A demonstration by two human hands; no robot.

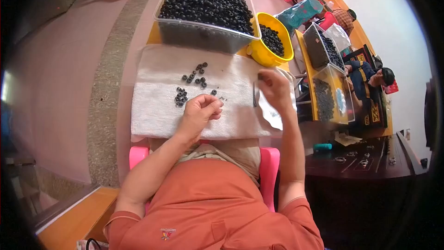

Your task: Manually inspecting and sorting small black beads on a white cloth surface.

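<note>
Over the front of the white towel (152, 111), my left hand (201, 115) is closed in a pinch. Whatever its fingers hold is hidden or too small to name. My right hand (276, 90), a little blurred, is above the towel's right side below the yellow bowl (264, 54), with a small dark part at its bent fingertips. Beyond my left hand lie loose black ring-shaped parts (198, 81), and a tighter cluster of the same parts (181, 97) sits to its left. A single black ring (213, 92) and tiny bits rest near my left fingertips.
A large clear bin (203, 36) full of black parts stands behind the towel, beside the yellow bowl. A thin dark tool (255, 95) and a shiny white sheet (269, 113) lie at right. Farther right are more clear bins (335, 83) and several people seated at work.
</note>
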